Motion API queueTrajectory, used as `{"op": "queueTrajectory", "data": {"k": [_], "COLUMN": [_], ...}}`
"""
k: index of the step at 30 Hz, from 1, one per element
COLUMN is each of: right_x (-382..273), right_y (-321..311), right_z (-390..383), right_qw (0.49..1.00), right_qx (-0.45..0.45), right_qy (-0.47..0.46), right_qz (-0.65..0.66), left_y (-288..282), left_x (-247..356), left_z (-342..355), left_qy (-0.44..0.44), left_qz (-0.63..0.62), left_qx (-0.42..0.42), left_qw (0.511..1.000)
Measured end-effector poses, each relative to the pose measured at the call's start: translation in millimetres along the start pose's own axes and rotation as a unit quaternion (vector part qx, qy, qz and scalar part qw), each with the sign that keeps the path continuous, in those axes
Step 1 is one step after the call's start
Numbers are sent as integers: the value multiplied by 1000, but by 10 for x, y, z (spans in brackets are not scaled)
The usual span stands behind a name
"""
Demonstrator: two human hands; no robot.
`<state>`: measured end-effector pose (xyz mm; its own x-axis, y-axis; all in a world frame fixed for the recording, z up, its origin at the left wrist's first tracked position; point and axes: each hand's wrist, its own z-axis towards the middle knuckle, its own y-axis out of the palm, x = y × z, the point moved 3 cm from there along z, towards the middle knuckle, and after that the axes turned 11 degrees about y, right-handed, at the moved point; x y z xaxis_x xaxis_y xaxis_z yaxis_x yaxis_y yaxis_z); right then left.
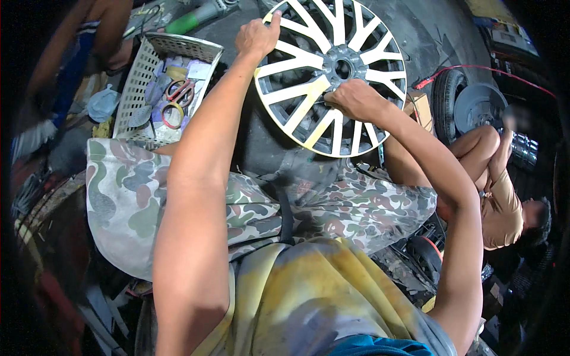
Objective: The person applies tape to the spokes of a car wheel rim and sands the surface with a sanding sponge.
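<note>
A white, multi-spoke car wheel (297, 63) with a dark grey centre stands tilted in front of my legs. Pale yellow material covers some of its left and lower spokes and parts of its rim. My left hand (256, 39) is closed on the wheel's upper left edge, the thumb on the near side and the fingers mostly behind it. Just below the hub, my right hand (358, 101) is bent into a pinch against a spoke. Whatever sits between its fingertips is hidden or too small to name.
To the left, a pale plastic basket (132, 83) holds scissors (180, 92), a tape roll (172, 116) and scraps. A green-bodied power tool (185, 24) lies beyond it. At right are a tyre (444, 98), a grey round basin (478, 107), a red cable (481, 67) and another seated person (500, 207).
</note>
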<state>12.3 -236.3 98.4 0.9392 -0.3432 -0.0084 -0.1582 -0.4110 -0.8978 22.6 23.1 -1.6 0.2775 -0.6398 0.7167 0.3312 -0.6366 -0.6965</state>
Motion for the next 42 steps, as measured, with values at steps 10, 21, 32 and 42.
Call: {"op": "queueTrajectory", "data": {"k": [10, 21, 32, 42], "right_x": [210, 345, 383, 81], "right_y": [-177, -261, -214, -132], "right_z": [-263, -179, -118, 56], "right_qw": [997, 994, 997, 999], "right_qx": [48, 37, 29, 17], "right_qy": [52, 58, 68, 9], "right_qz": [-6, -86, -34, -44], "left_y": [28, -14, 67, 45], "left_x": [10, 56, 14, 34], "left_z": [-37, -30, -14, -24], "left_qy": [-50, -36, -30, -42], "left_qz": [-29, -41, -20, -40], "left_qx": [49, 30, 44, 16], "left_qw": [997, 998, 998, 998]}}
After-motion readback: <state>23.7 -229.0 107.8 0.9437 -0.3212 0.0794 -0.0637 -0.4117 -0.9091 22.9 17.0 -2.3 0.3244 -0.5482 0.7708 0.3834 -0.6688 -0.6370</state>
